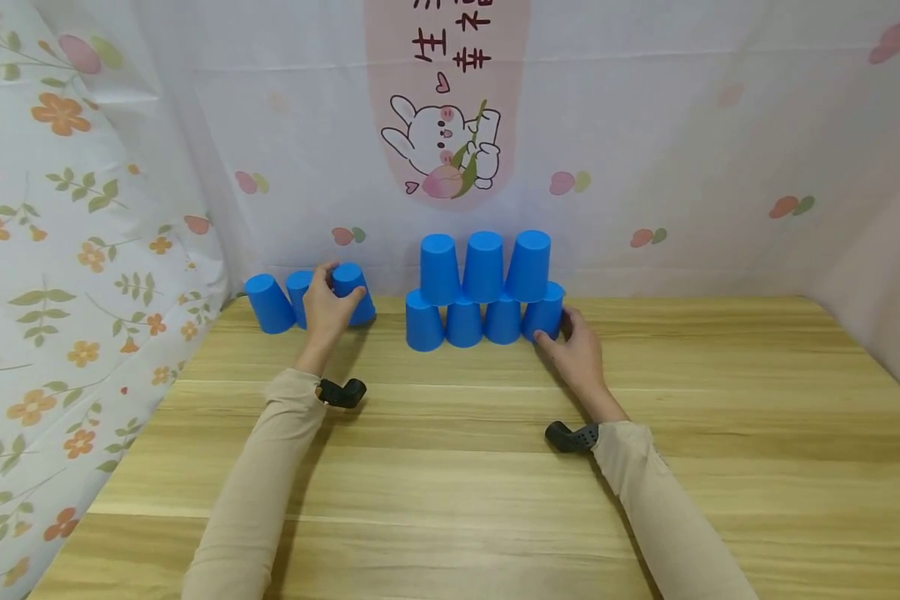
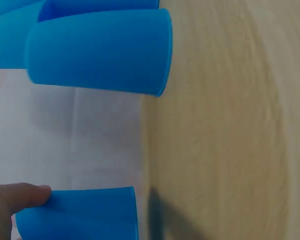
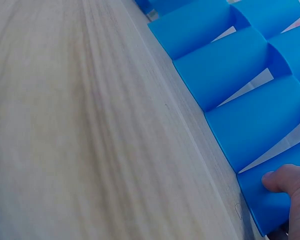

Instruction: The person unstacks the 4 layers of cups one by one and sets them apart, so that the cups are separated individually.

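Observation:
Upside-down blue cups stand in two rows on the wooden table. My left hand (image 1: 326,310) grips a blue cup (image 1: 349,282) by its sides, to the left of the stack; in the left wrist view my thumb (image 2: 32,195) lies along the upper part of this cup (image 2: 90,215). At the stack's right end, my right hand (image 1: 579,357) holds the last bottom-row cup (image 1: 544,315), its thumb (image 3: 278,181) pressed on the side and the other fingers mostly hidden behind. Three cups, among them the middle one (image 1: 483,267), rest across the bottom row's bases.
Left of my left hand stand two more upside-down cups, the outer one (image 1: 270,305) in full view and the inner one (image 1: 298,293) partly hidden by the hand. A printed cloth (image 1: 682,150) hangs behind the table (image 1: 450,467), and a floral one (image 1: 82,275) at the left.

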Demonstrator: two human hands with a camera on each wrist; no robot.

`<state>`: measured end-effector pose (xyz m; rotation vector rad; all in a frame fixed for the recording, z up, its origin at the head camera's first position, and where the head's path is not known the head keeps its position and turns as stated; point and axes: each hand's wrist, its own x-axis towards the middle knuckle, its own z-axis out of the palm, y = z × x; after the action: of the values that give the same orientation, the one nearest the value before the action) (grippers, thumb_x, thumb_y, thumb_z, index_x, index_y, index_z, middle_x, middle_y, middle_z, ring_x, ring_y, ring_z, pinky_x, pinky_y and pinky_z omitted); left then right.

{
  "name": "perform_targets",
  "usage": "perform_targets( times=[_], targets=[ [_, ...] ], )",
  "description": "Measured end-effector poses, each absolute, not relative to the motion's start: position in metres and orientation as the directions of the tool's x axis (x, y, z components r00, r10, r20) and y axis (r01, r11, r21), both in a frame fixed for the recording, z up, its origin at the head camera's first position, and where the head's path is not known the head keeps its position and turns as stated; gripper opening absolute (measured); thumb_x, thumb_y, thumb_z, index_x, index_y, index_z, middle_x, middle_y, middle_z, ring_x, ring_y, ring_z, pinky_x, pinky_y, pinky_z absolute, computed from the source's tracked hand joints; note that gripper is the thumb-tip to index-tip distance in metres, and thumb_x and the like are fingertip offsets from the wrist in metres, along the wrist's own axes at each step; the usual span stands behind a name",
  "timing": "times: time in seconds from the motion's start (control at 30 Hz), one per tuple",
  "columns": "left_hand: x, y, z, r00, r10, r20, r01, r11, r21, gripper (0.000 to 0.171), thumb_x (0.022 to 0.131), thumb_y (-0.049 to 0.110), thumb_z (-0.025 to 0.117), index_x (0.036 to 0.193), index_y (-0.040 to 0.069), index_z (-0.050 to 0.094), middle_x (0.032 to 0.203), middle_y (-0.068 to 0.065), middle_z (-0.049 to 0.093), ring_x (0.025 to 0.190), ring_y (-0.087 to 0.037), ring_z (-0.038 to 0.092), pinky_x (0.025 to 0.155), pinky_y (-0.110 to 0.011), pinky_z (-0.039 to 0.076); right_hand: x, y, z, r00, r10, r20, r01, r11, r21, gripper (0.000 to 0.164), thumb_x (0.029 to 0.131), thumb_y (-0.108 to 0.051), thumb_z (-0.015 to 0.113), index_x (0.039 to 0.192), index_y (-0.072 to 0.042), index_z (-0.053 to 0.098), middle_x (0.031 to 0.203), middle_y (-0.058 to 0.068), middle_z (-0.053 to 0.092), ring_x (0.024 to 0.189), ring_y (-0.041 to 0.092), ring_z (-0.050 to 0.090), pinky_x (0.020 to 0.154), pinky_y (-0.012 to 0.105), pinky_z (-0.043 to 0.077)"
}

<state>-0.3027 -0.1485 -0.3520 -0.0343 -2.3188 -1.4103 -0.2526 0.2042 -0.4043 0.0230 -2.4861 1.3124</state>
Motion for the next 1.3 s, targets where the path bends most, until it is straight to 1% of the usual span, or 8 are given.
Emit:
perform_targets(
  times=[0.27,0.53,0.63,0.73,0.83,0.9,1.0,1.3],
  targets=[
    [-0.305,-0.141,-0.362,-0.903,-0.209,0.376,0.226,0.513,0.828,0.055,0.085,0.008,0.066,0.131,-0.006,0.041,0.132,-0.024,0.047,0.121,-0.036,0.045,0.1,-0.048,0.036,-0.251,0.204,-0.402,-0.945,0.138,0.296,-0.169,0.568,-0.805,0.061,0.086,-0.016,0.066,0.135,0.008,0.038,0.133,0.028,0.044,0.122,0.039,0.044,0.1,0.047,0.037],
    [-0.31,-0.137,-0.362,-0.851,-0.228,0.473,0.283,0.56,0.779,0.063,0.081,0.006,0.068,0.134,-0.005,0.038,0.133,-0.023,0.042,0.122,-0.036,0.041,0.102,-0.046,0.033,-0.253,0.205,-0.401,-0.945,0.135,0.299,-0.17,0.577,-0.799,0.061,0.086,-0.017,0.066,0.135,0.008,0.037,0.133,0.028,0.045,0.121,0.039,0.045,0.1,0.046,0.037],
    [-0.309,-0.132,-0.358,-0.807,-0.205,0.554,0.362,0.571,0.737,0.068,0.078,0.01,0.073,0.135,-0.004,0.037,0.138,-0.024,0.033,0.125,-0.037,0.036,0.102,-0.048,0.032,-0.254,0.205,-0.4,-0.945,0.134,0.298,-0.17,0.577,-0.799,0.061,0.086,-0.017,0.066,0.135,0.008,0.038,0.132,0.027,0.045,0.12,0.039,0.046,0.099,0.046,0.038],
    [-0.308,-0.125,-0.352,-0.723,-0.213,0.657,0.458,0.564,0.687,0.066,0.079,0.015,0.073,0.133,-0.003,0.039,0.142,-0.025,0.024,0.131,-0.034,0.028,0.105,-0.046,0.029,-0.254,0.205,-0.399,-0.947,0.129,0.293,-0.17,0.573,-0.802,0.062,0.086,-0.017,0.066,0.135,0.008,0.038,0.133,0.027,0.045,0.121,0.039,0.045,0.1,0.046,0.037],
    [-0.307,-0.113,-0.345,-0.643,-0.231,0.73,0.538,0.542,0.646,0.058,0.083,0.019,0.068,0.13,-0.003,0.041,0.142,-0.023,0.025,0.134,-0.028,0.024,0.107,-0.042,0.026,-0.254,0.205,-0.398,-0.948,0.128,0.29,-0.17,0.566,-0.806,0.062,0.086,-0.017,0.066,0.135,0.008,0.037,0.134,0.027,0.044,0.122,0.039,0.044,0.1,0.046,0.036],
    [-0.304,-0.104,-0.341,-0.622,-0.223,0.75,0.579,0.515,0.633,0.055,0.085,0.02,0.065,0.129,-0.004,0.043,0.141,-0.023,0.029,0.134,-0.025,0.024,0.107,-0.041,0.025,-0.254,0.204,-0.399,-0.947,0.133,0.293,-0.171,0.563,-0.809,0.061,0.086,-0.016,0.066,0.135,0.008,0.037,0.134,0.027,0.044,0.122,0.038,0.044,0.101,0.046,0.036],
    [-0.301,-0.091,-0.336,-0.643,-0.178,0.745,0.612,0.465,0.639,0.053,0.088,0.021,0.062,0.129,-0.006,0.043,0.138,-0.022,0.035,0.131,-0.025,0.031,0.106,-0.042,0.027,-0.254,0.203,-0.4,-0.946,0.133,0.297,-0.176,0.559,-0.81,0.061,0.086,-0.015,0.066,0.135,0.008,0.038,0.133,0.027,0.045,0.122,0.038,0.045,0.1,0.045,0.037],
    [-0.296,-0.06,-0.323,-0.791,-0.019,0.612,0.578,0.304,0.757,0.058,0.09,0.023,0.061,0.137,-0.001,0.037,0.138,-0.016,0.041,0.126,-0.026,0.041,0.104,-0.036,0.033,-0.252,0.201,-0.402,-0.952,0.137,0.274,-0.157,0.552,-0.819,0.061,0.087,-0.016,0.065,0.136,0.006,0.037,0.136,0.026,0.043,0.124,0.038,0.043,0.102,0.045,0.035]
  ],
)
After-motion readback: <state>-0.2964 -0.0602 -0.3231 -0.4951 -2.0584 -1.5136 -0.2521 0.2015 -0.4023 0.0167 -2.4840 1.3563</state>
